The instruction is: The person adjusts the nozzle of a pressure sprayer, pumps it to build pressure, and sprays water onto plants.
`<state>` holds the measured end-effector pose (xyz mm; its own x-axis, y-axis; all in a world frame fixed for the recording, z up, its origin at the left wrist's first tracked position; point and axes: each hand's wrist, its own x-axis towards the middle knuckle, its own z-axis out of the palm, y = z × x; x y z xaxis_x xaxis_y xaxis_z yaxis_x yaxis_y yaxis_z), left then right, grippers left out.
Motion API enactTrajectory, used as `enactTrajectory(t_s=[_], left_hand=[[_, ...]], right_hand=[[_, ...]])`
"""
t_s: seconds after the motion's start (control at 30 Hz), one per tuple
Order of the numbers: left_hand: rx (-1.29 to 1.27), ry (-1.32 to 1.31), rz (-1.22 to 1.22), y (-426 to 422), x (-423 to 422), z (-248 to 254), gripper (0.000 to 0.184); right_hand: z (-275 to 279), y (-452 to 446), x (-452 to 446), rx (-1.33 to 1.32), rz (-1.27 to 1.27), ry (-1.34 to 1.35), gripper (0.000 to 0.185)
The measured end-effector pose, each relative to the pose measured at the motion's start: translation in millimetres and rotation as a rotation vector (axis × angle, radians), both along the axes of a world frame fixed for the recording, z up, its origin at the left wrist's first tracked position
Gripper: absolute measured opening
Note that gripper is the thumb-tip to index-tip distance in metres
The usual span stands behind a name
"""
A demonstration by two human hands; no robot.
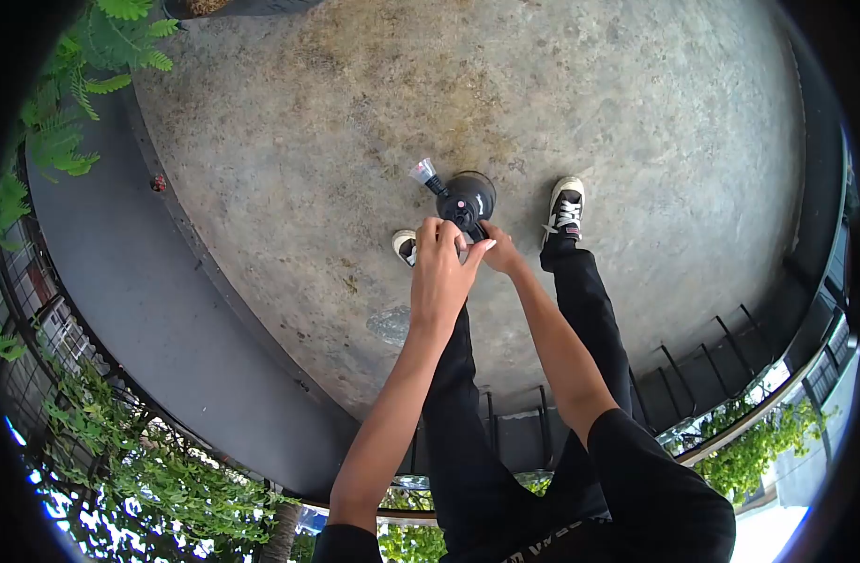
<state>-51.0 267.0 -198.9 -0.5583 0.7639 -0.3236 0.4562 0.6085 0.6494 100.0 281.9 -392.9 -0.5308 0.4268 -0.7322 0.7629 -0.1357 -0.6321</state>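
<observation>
A black, round-bodied bottle that looks like a pump sprayer (481,192) is held upright in front of me, with white lettering on its side. From its top a short ribbed neck points up and left, ending in a clear flared nozzle (423,171). My left hand (439,267) is bent over the near side of the sprayer's top, fingers curled down and thumb stretched toward the right. My right hand (501,251) is closed around the handle on the near right side. The hands partly hide the handle and each other's grip.
I stand on a stained concrete floor (289,169), one shoe (567,208) on each side of the sprayer. A grey ledge (167,281) curves along the left, with a railing beyond it. Leafy branches (64,141) hang at the upper left. Black metal bars (679,380) stand behind me.
</observation>
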Motion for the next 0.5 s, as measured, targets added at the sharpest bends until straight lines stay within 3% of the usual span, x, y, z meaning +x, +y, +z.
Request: enactTrajectory(t_s=[0.07, 0.23, 0.37, 0.43, 0.5], left_hand=[[-0.188, -0.059, -0.028, -11.7, 2.6, -9.2, 0.034], [-0.211, -0.073, -0.158, -28.9, 51.1, 10.6, 0.028], [-0.214, -0.208, 0.012, -31.1, 61.1, 45.8, 0.027], [-0.329, -0.127, 0.077, -31.8, 63.2, 34.9, 0.03], [-0.206, 0.043, 0.034, -38.0, 80.7, 7.2, 0.029]], right_hand=[[0.1, -12.5, 10.7, 0.029, 0.084, -0.047, 0.051], [-12.8, -34.9, 45.5, -0.043, 0.107, -0.11, 0.05], [-16.5, -35.0, 50.9, -0.061, 0.087, -0.062, 0.047], [-21.6, -31.8, 50.6, 0.003, 0.132, -0.027, 0.038], [-22.7, -31.8, 49.7, 0.022, 0.14, -0.024, 0.037]])
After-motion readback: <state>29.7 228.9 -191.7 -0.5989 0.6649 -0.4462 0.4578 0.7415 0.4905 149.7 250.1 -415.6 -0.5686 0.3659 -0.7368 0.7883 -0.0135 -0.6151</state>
